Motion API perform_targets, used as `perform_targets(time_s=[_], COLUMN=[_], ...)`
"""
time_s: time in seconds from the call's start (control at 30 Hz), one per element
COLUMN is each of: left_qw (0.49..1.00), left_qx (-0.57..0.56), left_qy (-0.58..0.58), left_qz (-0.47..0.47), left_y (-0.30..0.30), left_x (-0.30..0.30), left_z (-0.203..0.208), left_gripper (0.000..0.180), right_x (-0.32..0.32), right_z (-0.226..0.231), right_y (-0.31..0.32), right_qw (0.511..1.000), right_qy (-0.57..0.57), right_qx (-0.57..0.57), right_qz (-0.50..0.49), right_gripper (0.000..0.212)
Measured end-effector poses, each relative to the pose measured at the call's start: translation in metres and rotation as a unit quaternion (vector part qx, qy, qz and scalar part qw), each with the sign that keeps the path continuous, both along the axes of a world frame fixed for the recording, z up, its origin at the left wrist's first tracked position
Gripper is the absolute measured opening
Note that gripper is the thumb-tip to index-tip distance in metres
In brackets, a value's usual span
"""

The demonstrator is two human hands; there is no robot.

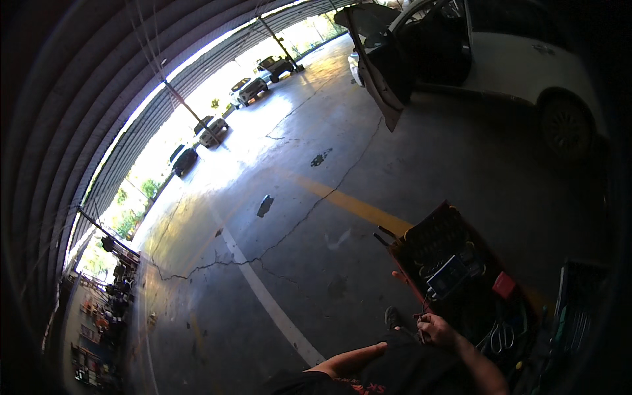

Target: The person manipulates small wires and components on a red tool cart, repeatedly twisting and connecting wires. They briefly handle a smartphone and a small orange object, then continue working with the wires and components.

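Note:
My right hand (436,329) is closed in front of my body, at the near edge of a red-edged tool cart (403,253). Its fingers pinch a thin, dark, cable-like thing (425,307) that runs up towards a handheld device (447,276) with a bluish screen. The device lies tilted on top of the cart, just beyond the hand. My left forearm comes in low, bent across my dark shirt, and my left hand (380,347) rests against my body with its fingers hidden.
A red object (504,285) and a looped pale cable (502,336) lie on the cart. At far right stands a dark tool tray (576,322). A pale car (513,59) has its front door (376,72) swung out. Cracked concrete floor (263,217) spreads left; parked cars (249,91) stand beyond.

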State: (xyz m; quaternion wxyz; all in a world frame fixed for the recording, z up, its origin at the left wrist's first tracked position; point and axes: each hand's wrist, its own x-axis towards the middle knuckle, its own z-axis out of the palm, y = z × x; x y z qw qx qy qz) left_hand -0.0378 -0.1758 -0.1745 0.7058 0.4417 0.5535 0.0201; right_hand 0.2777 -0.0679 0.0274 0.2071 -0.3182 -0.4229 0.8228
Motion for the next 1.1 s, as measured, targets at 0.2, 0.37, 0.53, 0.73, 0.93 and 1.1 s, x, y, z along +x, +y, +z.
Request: perform_targets(time_s=[0.2, 0.37, 0.53, 0.73, 0.93, 1.1], left_qw=[1.0, 0.998, 0.992, 0.933, 0.924, 0.898], left_qx=[-0.003, 0.009, -0.022, 0.352, 0.356, 0.279], left_qy=[0.01, 0.017, 0.05, 0.076, 0.009, -0.045], left_qz=[-0.005, -0.055, -0.115, -0.02, 0.136, 0.336], left_y=[-0.003, -0.001, -0.052, -0.057, -0.049, -0.007], left_x=[-0.007, -0.021, -0.068, -0.032, 0.0, 0.011], left_z=[0.004, 0.004, -0.001, 0.041, 0.147, 0.201], left_gripper=[0.024, 0.024, 0.023, 0.011, 0.009, 0.022], right_x=[-0.004, 0.006, 0.004, -0.004, -0.001, -0.002], right_z=[0.024, 0.028, 0.025, 0.013, 0.016, 0.022], right_y=[-0.003, -0.001, -0.011, -0.013, -0.015, -0.017], right_qw=[0.986, 0.973, 0.978, 0.968, 0.981, 0.984], right_qy=[-0.071, -0.064, -0.04, -0.003, -0.003, -0.018], right_qx=[0.095, 0.217, 0.138, 0.15, 0.111, 0.107], right_qz=[0.12, 0.046, -0.154, -0.202, -0.161, -0.143], right_gripper=[0.042, 0.037, 0.03, 0.03, 0.031, 0.033])
